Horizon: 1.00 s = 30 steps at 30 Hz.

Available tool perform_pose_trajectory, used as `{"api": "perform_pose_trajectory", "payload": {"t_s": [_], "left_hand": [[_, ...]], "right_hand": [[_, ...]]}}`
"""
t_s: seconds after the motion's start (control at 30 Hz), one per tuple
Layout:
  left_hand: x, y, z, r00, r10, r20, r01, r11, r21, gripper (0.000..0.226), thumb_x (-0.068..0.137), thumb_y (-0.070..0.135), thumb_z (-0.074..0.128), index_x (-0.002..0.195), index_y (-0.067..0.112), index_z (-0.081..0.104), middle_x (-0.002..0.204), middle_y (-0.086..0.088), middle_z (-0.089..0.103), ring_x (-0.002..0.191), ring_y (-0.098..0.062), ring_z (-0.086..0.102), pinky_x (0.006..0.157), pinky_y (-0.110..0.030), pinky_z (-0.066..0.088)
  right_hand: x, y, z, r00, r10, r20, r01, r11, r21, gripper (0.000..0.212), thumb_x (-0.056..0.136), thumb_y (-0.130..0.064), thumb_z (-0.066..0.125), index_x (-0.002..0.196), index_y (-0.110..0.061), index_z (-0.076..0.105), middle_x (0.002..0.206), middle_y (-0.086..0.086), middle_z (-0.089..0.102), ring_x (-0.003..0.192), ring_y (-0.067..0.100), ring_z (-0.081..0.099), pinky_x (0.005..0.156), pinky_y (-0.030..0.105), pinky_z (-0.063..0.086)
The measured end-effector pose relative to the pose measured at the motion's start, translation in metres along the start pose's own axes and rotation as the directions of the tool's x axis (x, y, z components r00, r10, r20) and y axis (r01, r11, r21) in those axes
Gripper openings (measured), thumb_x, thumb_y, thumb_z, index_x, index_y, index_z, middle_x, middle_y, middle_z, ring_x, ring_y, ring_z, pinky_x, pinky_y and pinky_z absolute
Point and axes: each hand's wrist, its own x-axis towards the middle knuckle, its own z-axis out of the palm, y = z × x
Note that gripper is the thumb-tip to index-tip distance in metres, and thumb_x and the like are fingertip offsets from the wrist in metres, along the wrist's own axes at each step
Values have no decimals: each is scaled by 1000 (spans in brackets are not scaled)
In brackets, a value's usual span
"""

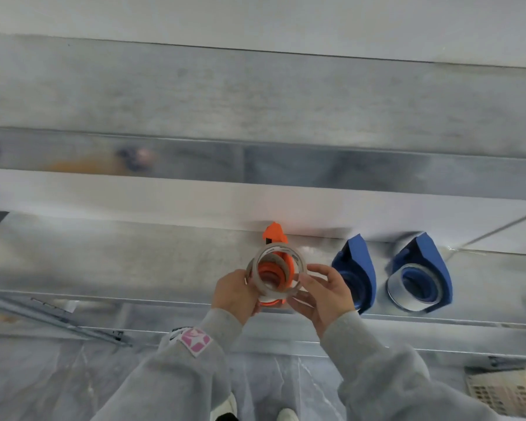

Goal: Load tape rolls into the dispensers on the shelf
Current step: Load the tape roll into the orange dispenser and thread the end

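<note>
An orange tape dispenser (274, 235) stands on the metal shelf (134, 256) near its front edge. A clear tape roll (260, 261) with a cardboard core is at the dispenser's hub, tilted. My left hand (236, 294) grips the roll's left side. My right hand (325, 291) holds the roll's right side, fingers curled round it. To the right stand two blue dispensers: the near one (357, 265) shows no roll, the far one (422, 268) carries a clear roll (407, 300).
A white wall strip (195, 202) runs behind the shelf, with an upper metal shelf (255, 95) above it. A beige plastic crate (507, 393) sits low at the right. The floor (73, 375) below is covered in plastic sheeting, and my shoes (286, 414) show at the bottom.
</note>
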Motion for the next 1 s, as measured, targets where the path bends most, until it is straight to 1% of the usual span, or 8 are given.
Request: {"api": "perform_pose_trajectory", "payload": {"t_s": [0.13, 0.27, 0.37, 0.43, 0.6, 0.7, 0.8, 1.0], "left_hand": [[-2, 0, -12, 1000, -18, -18, 16, 994, -106, 20, 85, 11, 49, 74, 5, 64, 47, -17, 60, 40, -27, 53, 48, -40, 53], [2, -3, -17, 992, -122, 43, 129, 956, -265, 23, 88, 5, 50, 68, 3, 60, 41, -9, 50, 35, -21, 43, 41, -25, 42], [4, -2, -20, 981, -179, 81, 196, 920, -339, 25, 88, 2, 49, 64, 5, 55, 41, -8, 47, 35, -18, 40, 37, -19, 37], [4, -3, -23, 983, -167, 78, 183, 928, -324, 27, 87, 0, 46, 63, 6, 56, 41, -8, 47, 35, -18, 39, 37, -19, 37], [2, 3, -26, 1000, -9, 10, 11, 981, -191, 20, 84, 11, 52, 75, 11, 69, 42, -6, 53, 38, -22, 46, 44, -28, 45], [1, 8, -26, 999, -34, 3, 34, 971, -238, 21, 87, 13, 55, 71, 8, 69, 43, -8, 54, 35, -20, 45, 40, -25, 44], [-2, 9, -24, 998, -57, 12, 59, 964, -258, 23, 89, 16, 56, 73, 5, 68, 43, -8, 54, 35, -18, 44, 39, -24, 43], [0, 2, -26, 988, -144, 49, 152, 951, -270, 25, 88, 3, 49, 64, 4, 58, 43, -9, 48, 33, -17, 39, 36, -19, 35]], "right_hand": [[-3, -2, 4, 1000, -19, 11, 19, 1000, 16, 26, 82, 2, 64, 106, -4, 56, 96, 21, 67, 75, 35, 64, 66, 45, 59], [-7, -2, 9, 999, -40, 15, 40, 999, 30, 25, 83, 4, 62, 106, -4, 56, 95, 20, 69, 83, 41, 65, 67, 47, 59], [-7, -2, 13, 999, -44, -1, 44, 998, 38, 25, 83, 4, 62, 106, -4, 57, 96, 20, 69, 84, 42, 65, 70, 49, 58], [-5, -3, 14, 999, -38, -23, 39, 999, 38, 23, 82, 3, 63, 104, -5, 58, 97, 20, 69, 86, 44, 65, 72, 51, 57], [-3, -2, 14, 999, -11, -37, 14, 997, 71, 21, 84, 2, 61, 104, -6, 58, 97, 20, 69, 81, 40, 65, 73, 50, 57], [-2, 1, 18, 999, 23, -23, -20, 993, 114, 24, 85, 0, 60, 108, -7, 57, 98, 21, 70, 75, 36, 66, 73, 48, 57], [3, 3, 29, 997, 72, 21, -75, 984, 159, 26, 86, -1, 60, 111, -10, 54, 94, 20, 71, 76, 35, 68, 74, 46, 56], [10, 12, 42, 992, 124, 24, -127, 980, 155, 23, 88, 1, 56, 105, -12, 48, 84, 18, 71, 72, 34, 68, 76, 48, 54]]}}
